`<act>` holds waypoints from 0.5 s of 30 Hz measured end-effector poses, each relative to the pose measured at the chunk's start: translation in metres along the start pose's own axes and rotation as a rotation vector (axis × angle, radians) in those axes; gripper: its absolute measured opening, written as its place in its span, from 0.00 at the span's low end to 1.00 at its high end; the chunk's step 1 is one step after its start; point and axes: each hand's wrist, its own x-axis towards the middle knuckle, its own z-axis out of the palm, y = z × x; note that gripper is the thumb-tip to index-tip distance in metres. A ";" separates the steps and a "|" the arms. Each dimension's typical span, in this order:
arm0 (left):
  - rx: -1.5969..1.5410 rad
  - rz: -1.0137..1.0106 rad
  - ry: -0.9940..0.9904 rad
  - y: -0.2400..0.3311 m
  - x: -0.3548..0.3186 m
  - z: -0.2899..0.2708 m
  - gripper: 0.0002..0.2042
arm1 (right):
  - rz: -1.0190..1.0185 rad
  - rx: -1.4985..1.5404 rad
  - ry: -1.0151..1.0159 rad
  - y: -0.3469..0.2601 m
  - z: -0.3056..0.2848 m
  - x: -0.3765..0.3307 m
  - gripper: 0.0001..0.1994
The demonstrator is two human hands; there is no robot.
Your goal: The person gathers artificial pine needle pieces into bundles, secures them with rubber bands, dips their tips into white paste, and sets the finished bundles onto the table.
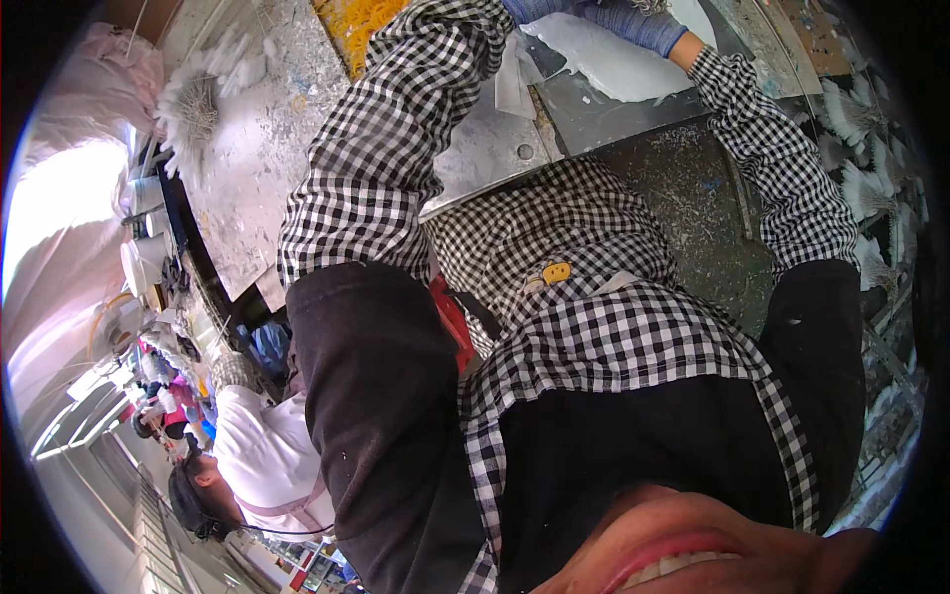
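Both my arms in black-and-white checked sleeves reach away from me to the top edge of the view. My left hand (529,8) wears a blue glove and is almost wholly cut off by the frame. My right hand (633,25), also in a blue glove, rests on a white translucent sheet (604,61) lying on a grey metal plate (495,148). The fingers of both hands are out of view, so I cannot tell their grip. A smaller white scrap (515,79) lies beside my left wrist.
A spattered grey worktable (257,168) carries a bundle of white bristles (193,109) and a heap of yellow bits (361,20). More white bristle tufts (861,188) lie at the right. White cups (143,262) stand at the left. A person in white (267,455) sits at the lower left.
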 end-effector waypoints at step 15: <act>0.002 -0.028 0.001 -0.015 -0.001 -0.007 0.13 | 0.033 -0.045 -0.081 -0.002 -0.003 0.017 0.19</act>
